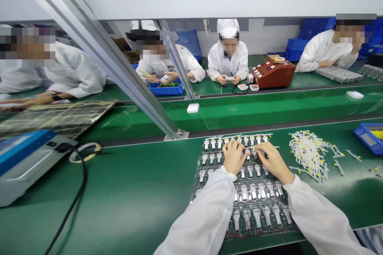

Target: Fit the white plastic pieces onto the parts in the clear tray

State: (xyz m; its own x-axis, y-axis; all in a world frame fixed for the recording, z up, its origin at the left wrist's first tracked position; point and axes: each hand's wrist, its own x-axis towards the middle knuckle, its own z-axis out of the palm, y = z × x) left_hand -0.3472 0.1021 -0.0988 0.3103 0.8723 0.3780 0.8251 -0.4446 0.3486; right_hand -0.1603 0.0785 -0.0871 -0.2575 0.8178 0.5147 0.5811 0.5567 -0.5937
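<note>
A clear plastic tray (196,179) lies before me on the green bench, holding rows of small white parts (256,217) with thin red wires along the near edge. Over its upper rows, my left hand (235,157) has bent fingers, with the thumb reaching toward a white part in the second row. Facing it, my right hand (274,161) pinches at the same spot; its fingertips hide what they grip. Thin white strips lie along the tray's far edge. To the right is a heap of white strips with yellow bits (308,153).
A blue bin (369,139) sits at far right. An aluminium post (143,103) rises left of the tray, near a tape roll (96,153), black cable (83,179) and blue-grey machine (36,167). Across the green conveyor (254,107), several co-workers sit around a red-brown device (275,73).
</note>
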